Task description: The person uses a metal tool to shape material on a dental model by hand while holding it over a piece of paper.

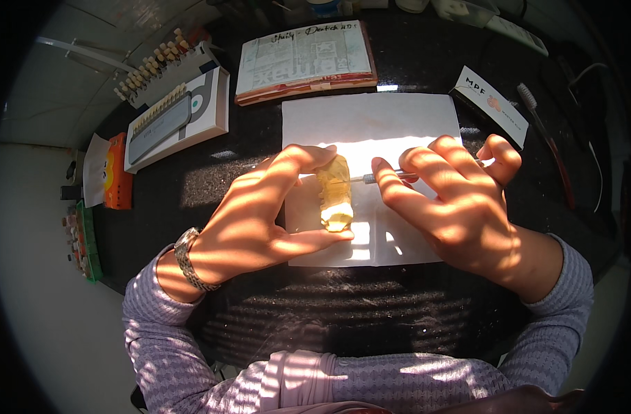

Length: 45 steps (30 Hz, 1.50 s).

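My left hand grips a yellow dental plaster model by its two ends, fingers at the far end and thumb at the near end. A row of tooth shapes seems to run along the model's left side. In my right hand is a slim metal hand instrument, held like a pen. Its thin tip points left and meets or nearly meets the model's right side; I cannot tell whether they touch. Both hands are over a white sheet of paper, with bright sunlight stripes across them.
At the back left are a tooth shade guide and a white box, with an orange box nearer. A covered book lies beyond the paper. To the right are a black-and-white box and a brush. A green tray stands far left.
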Each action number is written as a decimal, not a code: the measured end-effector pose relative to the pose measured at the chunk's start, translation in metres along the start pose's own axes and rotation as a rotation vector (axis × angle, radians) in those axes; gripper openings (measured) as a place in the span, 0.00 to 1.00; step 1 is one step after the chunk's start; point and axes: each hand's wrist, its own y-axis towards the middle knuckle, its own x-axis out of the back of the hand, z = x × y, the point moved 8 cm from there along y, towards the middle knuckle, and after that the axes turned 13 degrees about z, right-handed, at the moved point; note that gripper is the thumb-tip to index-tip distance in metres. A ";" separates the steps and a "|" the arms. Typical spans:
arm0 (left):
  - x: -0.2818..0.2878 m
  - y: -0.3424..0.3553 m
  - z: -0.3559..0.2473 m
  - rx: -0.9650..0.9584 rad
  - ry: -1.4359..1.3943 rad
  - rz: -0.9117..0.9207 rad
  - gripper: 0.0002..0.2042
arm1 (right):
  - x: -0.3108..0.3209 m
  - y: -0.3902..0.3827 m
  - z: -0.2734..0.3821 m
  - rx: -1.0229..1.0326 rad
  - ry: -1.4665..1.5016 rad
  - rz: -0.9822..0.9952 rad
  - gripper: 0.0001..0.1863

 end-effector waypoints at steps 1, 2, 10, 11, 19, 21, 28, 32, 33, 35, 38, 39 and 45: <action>0.000 0.000 0.000 0.001 0.004 0.001 0.45 | 0.000 0.000 0.000 0.001 0.004 0.003 0.09; 0.000 0.000 -0.001 0.003 0.005 -0.001 0.45 | -0.001 0.000 -0.001 0.000 0.010 0.006 0.09; 0.000 0.000 0.004 0.067 -0.018 -0.001 0.44 | -0.001 0.000 -0.003 -0.007 0.001 0.014 0.12; 0.000 0.000 0.004 0.054 -0.020 -0.008 0.44 | 0.000 0.000 -0.003 -0.008 -0.015 0.002 0.13; -0.002 0.001 0.007 0.069 -0.061 -0.001 0.43 | -0.012 0.002 -0.009 -0.003 0.096 0.183 0.16; -0.001 0.002 0.006 0.079 -0.090 0.000 0.43 | -0.006 0.002 -0.008 -0.012 0.053 0.134 0.16; -0.003 0.001 0.010 0.125 -0.133 0.011 0.43 | -0.008 0.002 -0.009 -0.029 0.048 0.130 0.15; -0.003 0.001 0.011 0.125 -0.127 0.011 0.42 | -0.005 -0.002 -0.004 -0.016 0.047 0.085 0.15; -0.003 0.001 0.011 0.124 -0.125 0.011 0.42 | -0.006 0.000 -0.004 -0.017 0.048 0.101 0.15; -0.003 0.000 0.011 0.134 -0.129 0.018 0.43 | -0.009 0.002 -0.004 -0.018 0.086 0.131 0.15; -0.004 0.000 0.012 0.149 -0.133 0.038 0.43 | -0.014 0.002 -0.009 -0.028 0.222 0.187 0.14; -0.003 0.000 0.011 0.151 -0.123 0.044 0.43 | -0.017 0.002 -0.012 -0.031 0.289 0.211 0.14; -0.001 -0.002 0.003 0.121 -0.044 0.031 0.43 | -0.019 0.003 -0.016 -0.043 0.437 0.227 0.14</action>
